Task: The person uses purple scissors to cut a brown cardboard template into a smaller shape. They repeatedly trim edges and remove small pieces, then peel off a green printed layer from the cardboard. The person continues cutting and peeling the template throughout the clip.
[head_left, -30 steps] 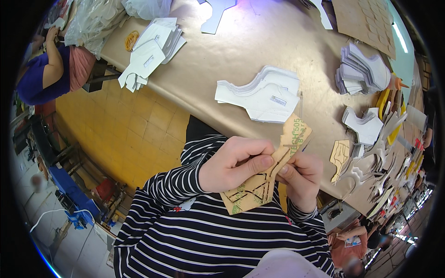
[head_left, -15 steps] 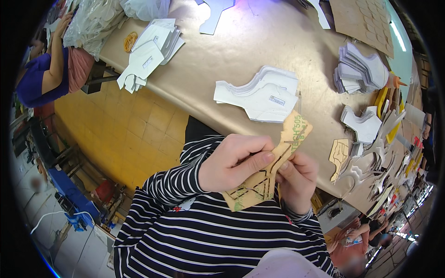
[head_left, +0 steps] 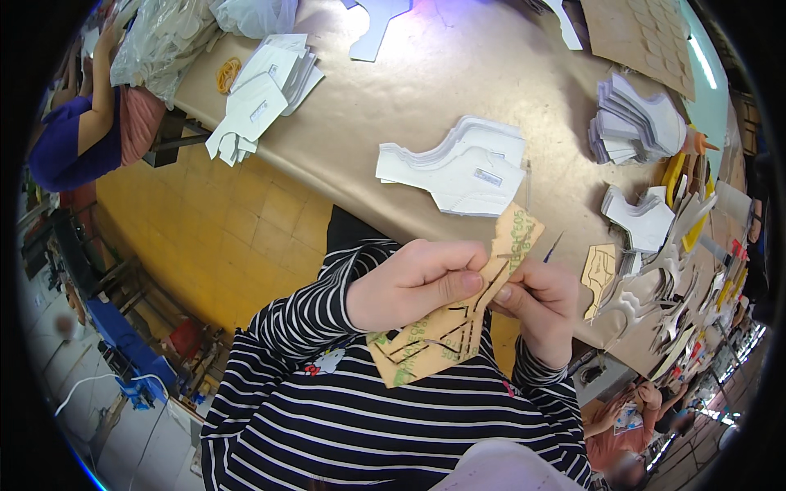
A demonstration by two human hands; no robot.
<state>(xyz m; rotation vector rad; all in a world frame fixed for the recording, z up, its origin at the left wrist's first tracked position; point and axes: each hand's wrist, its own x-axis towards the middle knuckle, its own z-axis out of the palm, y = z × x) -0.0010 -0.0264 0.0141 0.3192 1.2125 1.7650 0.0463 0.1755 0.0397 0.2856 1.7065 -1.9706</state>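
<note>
My left hand [head_left: 422, 288] is closed on a tan cardboard pattern template [head_left: 426, 348], thumb on top, holding it tilted in front of my striped shirt. The template has dark narrow slots cut through it and green print. My right hand [head_left: 536, 307] is closed at the template's right edge, thumb and forefinger pinched together. A thin, dark, pointed pen-like tool [head_left: 554, 247] sticks up from behind the right hand's fingers; its other end is hidden. Just beyond the template, a stack of white cut pattern pieces [head_left: 467, 176] lies on the table.
The table [head_left: 352, 114] has a brown covering. More white pieces [head_left: 262, 98] and rubber bands [head_left: 228, 75] lie at its left. To the right are another white stack [head_left: 634, 123], a small tan template [head_left: 598, 278] and many loose cut pieces [head_left: 647, 303]. A co-worker [head_left: 90, 131] is at far left.
The template has shifted slightly down and left, turning a little. My right hand has moved a little right, and the pointed tool now shows above it.
</note>
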